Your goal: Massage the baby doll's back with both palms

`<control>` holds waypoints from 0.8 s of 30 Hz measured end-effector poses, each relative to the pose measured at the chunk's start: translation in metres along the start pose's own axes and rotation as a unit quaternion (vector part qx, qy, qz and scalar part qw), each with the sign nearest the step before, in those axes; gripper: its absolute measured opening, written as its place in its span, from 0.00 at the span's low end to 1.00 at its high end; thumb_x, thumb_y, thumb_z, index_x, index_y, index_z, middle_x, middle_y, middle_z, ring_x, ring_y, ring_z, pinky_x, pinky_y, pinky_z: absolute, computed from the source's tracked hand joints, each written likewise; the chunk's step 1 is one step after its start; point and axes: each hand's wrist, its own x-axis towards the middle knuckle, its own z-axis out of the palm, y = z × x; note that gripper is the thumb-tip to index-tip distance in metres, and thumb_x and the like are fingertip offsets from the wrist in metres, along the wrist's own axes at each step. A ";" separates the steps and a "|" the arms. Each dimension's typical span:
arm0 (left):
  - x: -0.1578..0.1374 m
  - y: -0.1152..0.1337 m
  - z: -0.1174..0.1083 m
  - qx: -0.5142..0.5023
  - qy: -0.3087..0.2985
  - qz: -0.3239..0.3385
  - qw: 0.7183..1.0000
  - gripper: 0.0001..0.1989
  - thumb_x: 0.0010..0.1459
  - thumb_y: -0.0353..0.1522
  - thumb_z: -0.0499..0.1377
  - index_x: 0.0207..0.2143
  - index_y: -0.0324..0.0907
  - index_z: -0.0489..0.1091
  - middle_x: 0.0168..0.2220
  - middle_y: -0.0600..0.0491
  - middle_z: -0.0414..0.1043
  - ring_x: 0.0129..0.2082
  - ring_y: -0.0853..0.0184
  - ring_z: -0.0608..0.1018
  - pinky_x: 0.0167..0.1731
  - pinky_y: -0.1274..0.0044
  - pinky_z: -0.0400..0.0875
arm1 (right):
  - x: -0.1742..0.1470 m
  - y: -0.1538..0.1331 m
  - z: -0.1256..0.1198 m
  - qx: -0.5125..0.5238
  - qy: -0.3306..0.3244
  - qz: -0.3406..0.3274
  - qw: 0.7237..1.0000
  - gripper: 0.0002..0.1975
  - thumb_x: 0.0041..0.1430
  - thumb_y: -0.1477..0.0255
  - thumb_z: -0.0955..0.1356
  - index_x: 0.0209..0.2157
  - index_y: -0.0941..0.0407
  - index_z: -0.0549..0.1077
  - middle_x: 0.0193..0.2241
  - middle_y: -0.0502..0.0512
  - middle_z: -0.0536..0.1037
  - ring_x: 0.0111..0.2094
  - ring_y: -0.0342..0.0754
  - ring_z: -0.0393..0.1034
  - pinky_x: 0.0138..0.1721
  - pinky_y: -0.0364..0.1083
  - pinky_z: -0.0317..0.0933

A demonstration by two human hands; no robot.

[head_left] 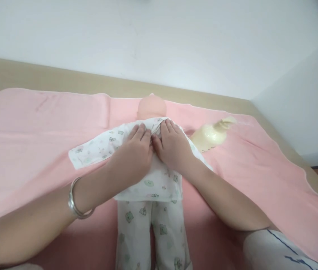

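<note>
A doll [152, 106] lies on its back, its bald head at the far end and its face not visible from here. It wears a white baby shirt [153, 183] printed with small green figures, and matching trousers [136, 228]. At the collar, my left hand [137, 152] has its fingers bent down onto the shirt cloth, closed on it. Beside it, my right hand [174, 144] grips the same collar area, thumb towards the left hand. The cloth bunches between the two hands. My fingers hide the shirt's fastening, and my right forearm covers most of one sleeve.
A pink sheet [35, 150] with some creases covers the wooden table [63, 77]. To the right of the doll stands a pale yellow pump bottle [209, 135]. A white wall [159, 45] rises behind the table's far edge.
</note>
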 end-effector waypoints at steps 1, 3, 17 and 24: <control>0.003 -0.001 -0.003 -0.019 -0.004 -0.018 1.000 0.24 0.66 0.31 0.44 0.59 0.32 0.67 0.64 0.38 0.65 0.70 0.49 0.60 0.69 0.55 0.58 | -0.001 0.000 -0.001 -0.009 0.000 -0.013 1.000 0.31 0.72 0.65 0.56 0.65 0.76 0.59 0.67 0.77 0.62 0.69 0.66 0.55 0.69 0.60 0.51; 0.009 -0.003 -0.011 -0.055 -0.014 -0.054 0.997 0.24 0.66 0.32 0.43 0.57 0.33 0.68 0.63 0.38 0.66 0.69 0.50 0.62 0.68 0.56 0.60 | -0.005 -0.002 -0.004 -0.029 0.008 -0.035 0.999 0.31 0.72 0.66 0.56 0.64 0.76 0.61 0.64 0.78 0.66 0.67 0.65 0.60 0.68 0.60 0.54; 0.020 -0.024 0.017 -0.067 0.047 -0.108 0.991 0.30 0.70 0.39 0.39 0.67 0.29 0.55 0.70 0.34 0.53 0.72 0.47 0.53 0.70 0.51 0.47 | -0.024 -0.018 -0.008 -0.055 0.041 -0.052 0.996 0.29 0.70 0.67 0.57 0.64 0.74 0.65 0.61 0.78 0.71 0.64 0.65 0.65 0.66 0.58 0.59; 0.020 -0.020 0.015 -0.050 0.043 -0.115 0.991 0.30 0.70 0.37 0.39 0.66 0.26 0.57 0.69 0.34 0.56 0.72 0.46 0.55 0.70 0.52 0.48 | -0.007 -0.007 0.002 0.013 0.064 -0.023 0.998 0.30 0.72 0.64 0.56 0.64 0.72 0.64 0.65 0.74 0.66 0.67 0.63 0.60 0.67 0.60 0.55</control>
